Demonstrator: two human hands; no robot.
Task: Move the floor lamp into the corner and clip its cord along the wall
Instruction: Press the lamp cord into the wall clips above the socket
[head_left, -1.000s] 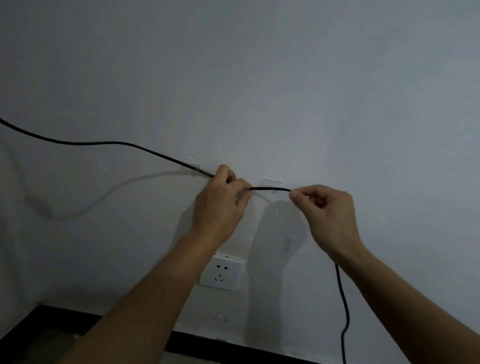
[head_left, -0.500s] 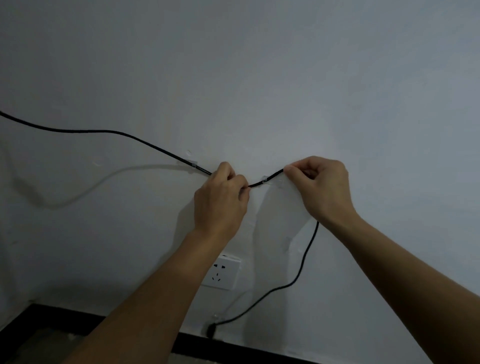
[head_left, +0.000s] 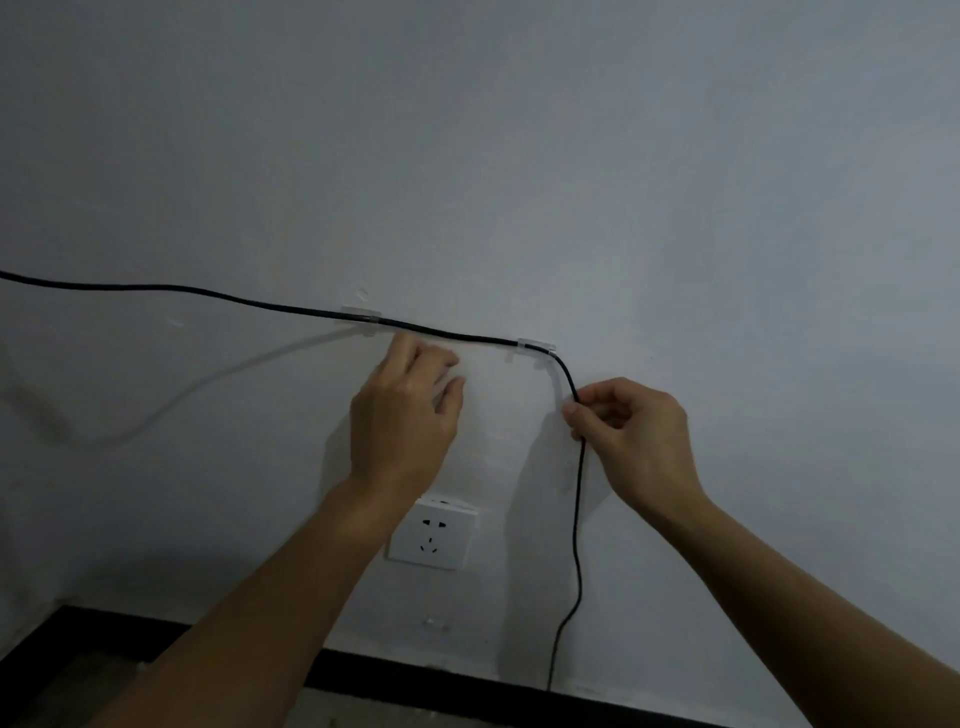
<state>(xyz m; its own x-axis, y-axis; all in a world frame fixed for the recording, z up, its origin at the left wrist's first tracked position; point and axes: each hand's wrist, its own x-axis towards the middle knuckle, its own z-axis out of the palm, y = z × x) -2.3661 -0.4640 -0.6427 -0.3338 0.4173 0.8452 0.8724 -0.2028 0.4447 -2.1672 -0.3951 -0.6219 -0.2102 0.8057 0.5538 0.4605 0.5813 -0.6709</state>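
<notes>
A black lamp cord (head_left: 447, 335) runs from the left edge along the white wall. It passes through a clear clip (head_left: 360, 315) and a second clear clip (head_left: 536, 346), then bends down toward the floor. My right hand (head_left: 631, 436) pinches the cord just below the bend. My left hand (head_left: 408, 410) rests flat on the wall under the cord between the clips, fingers apart, holding nothing. A third clear clip (head_left: 570, 470) sits on the wall lower down beside the hanging cord. The lamp itself is out of view.
A white wall socket (head_left: 431, 535) sits below my left hand. A small clear clip (head_left: 430, 621) is stuck under it. A black skirting board (head_left: 415, 675) runs along the wall's foot, with grey floor (head_left: 62, 691) at the lower left.
The cord now sits in the second clip. My left hand let go of it and lies on the wall. My right hand moved down and right along the cord.
</notes>
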